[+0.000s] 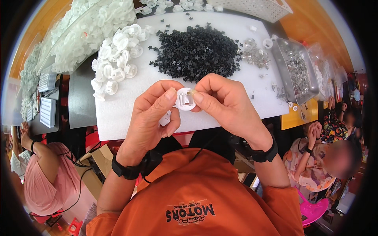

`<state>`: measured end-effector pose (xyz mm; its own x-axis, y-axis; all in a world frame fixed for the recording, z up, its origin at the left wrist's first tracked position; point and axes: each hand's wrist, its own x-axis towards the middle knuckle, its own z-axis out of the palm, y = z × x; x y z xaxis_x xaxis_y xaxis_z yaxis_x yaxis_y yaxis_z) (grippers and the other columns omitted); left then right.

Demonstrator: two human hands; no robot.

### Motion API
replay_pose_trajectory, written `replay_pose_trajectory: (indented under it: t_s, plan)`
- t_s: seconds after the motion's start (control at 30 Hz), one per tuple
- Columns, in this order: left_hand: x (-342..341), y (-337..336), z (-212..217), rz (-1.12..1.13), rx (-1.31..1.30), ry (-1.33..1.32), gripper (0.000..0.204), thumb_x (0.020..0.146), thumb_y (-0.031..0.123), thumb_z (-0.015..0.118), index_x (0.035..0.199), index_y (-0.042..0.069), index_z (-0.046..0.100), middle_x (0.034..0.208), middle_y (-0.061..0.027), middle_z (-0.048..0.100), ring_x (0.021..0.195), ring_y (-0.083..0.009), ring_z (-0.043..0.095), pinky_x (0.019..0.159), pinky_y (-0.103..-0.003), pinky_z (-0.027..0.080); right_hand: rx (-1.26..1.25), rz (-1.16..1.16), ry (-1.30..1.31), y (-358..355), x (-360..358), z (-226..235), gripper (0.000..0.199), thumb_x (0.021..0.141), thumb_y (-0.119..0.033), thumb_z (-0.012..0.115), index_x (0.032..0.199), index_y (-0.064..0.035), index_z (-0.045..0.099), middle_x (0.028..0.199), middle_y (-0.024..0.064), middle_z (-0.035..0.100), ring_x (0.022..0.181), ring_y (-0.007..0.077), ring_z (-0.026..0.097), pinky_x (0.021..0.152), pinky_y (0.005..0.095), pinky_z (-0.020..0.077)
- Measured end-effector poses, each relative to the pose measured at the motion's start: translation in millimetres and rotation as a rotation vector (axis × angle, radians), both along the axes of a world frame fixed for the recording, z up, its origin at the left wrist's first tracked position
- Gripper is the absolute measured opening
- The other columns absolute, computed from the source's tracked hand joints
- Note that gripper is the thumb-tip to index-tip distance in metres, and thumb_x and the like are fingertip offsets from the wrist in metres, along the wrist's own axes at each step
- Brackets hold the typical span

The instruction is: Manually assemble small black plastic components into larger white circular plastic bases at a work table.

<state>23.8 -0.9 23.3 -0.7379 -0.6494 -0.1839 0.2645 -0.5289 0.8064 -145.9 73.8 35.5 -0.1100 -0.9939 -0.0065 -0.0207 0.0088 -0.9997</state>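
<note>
Between my two hands, over the near edge of the white foam sheet (118,114), is a round white plastic part (186,103) with a recessed middle. My left hand (151,108) pinches its left edge between thumb and forefinger. A second white plastic piece (165,118) shows among that hand's lower fingers, mostly covered. My right hand (226,104) is closed at the upper right edge of the round part, thumb tip against it. A small glint shows by that thumb; whether it is a separate metal piece I cannot tell.
A heap of small black cross-shaped pieces (197,53) lies beyond my hands. White plastic parts (118,59) pile up at left, before a full clear bag (90,35). At right are loose metal pieces (256,55) and a metal tray (283,59). People sit on both sides.
</note>
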Motion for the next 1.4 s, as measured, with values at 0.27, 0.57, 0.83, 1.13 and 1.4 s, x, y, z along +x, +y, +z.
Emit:
replay_pose_trajectory:
  t_s: [0.27,0.57,0.83,1.13,1.4]
  plan:
    - [1.5,0.5,-1.8,0.073,-0.081,-0.011,0.026,0.092,0.015,0.058,0.112,-0.001,0.056,0.086,-0.0061,0.061,0.045,-0.0046,0.043,0.037,-0.019,0.029,0.067,-0.004,0.086,1.1,-0.2,4.7,0.021,0.093,-0.016,0.059,0.080,-0.0001,0.054,0.062,-0.0042,0.045,0.056,0.0036,0.036,0.046,0.0230,0.0307]
    - [-5.1,5.0,-2.8,0.131,-0.188,-0.032,0.033,0.091,0.015,0.059,0.120,-0.001,0.055,0.105,-0.0110,0.065,0.048,-0.0034,0.045,0.039,-0.016,0.031,0.096,-0.018,0.075,4.1,11.0,-6.1,0.021,0.095,-0.021,0.057,0.087,-0.0019,0.057,0.067,-0.0063,0.046,0.059,0.0004,0.036,0.049,0.0191,0.0292]
    - [-1.9,9.1,-4.8,0.167,-0.258,-0.179,0.032,0.092,0.018,0.060,0.117,-0.001,0.058,0.088,-0.0025,0.065,0.049,-0.0022,0.045,0.041,-0.017,0.031,0.089,-0.116,0.030,-0.1,9.6,-3.6,0.020,0.093,-0.015,0.056,0.079,-0.0002,0.054,0.062,-0.0039,0.046,0.056,0.0030,0.036,0.047,0.0230,0.0310]
    - [4.5,0.4,-8.7,0.093,-0.193,-0.119,0.033,0.095,0.025,0.055,0.111,-0.004,0.060,0.080,-0.0036,0.062,0.049,-0.0052,0.046,0.041,-0.019,0.032,0.097,-0.074,-0.001,-2.1,8.1,-5.8,0.023,0.093,-0.015,0.057,0.076,-0.0014,0.052,0.062,-0.0055,0.044,0.056,0.0019,0.034,0.046,0.0218,0.0285]
    - [-0.6,3.6,-4.7,0.028,-0.166,-0.052,0.037,0.094,0.023,0.056,0.118,-0.004,0.055,0.090,-0.0052,0.062,0.051,-0.0056,0.047,0.042,-0.019,0.032,0.081,-0.107,-0.024,-1.7,7.8,-6.7,0.020,0.092,-0.016,0.059,0.078,-0.0005,0.056,0.064,-0.0059,0.047,0.057,0.0015,0.035,0.047,0.0209,0.0294]
